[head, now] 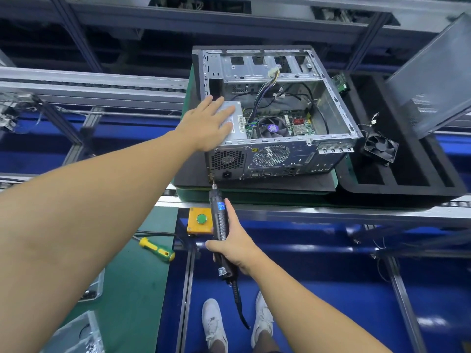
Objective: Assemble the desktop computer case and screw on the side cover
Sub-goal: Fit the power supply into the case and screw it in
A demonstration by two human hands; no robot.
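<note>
An open desktop computer case (328,138) lies on its side on a black mat, with the motherboard, fan and cables showing inside. My left hand (206,126) rests flat, fingers straight, on the silver power supply (238,123) in the case's near left corner. My right hand (234,245) grips a black electric screwdriver (219,220), whose bit touches the lower left corner of the case's rear panel. The grey side cover (433,80) leans tilted at the far right, apart from the case.
A loose black fan (380,148) lies in a black foam tray (413,184) right of the case. A yellow box with a green button (200,220) sits by the conveyor rail. A yellow-green screwdriver (156,249) lies on the green bench. My white shoes (214,324) stand below.
</note>
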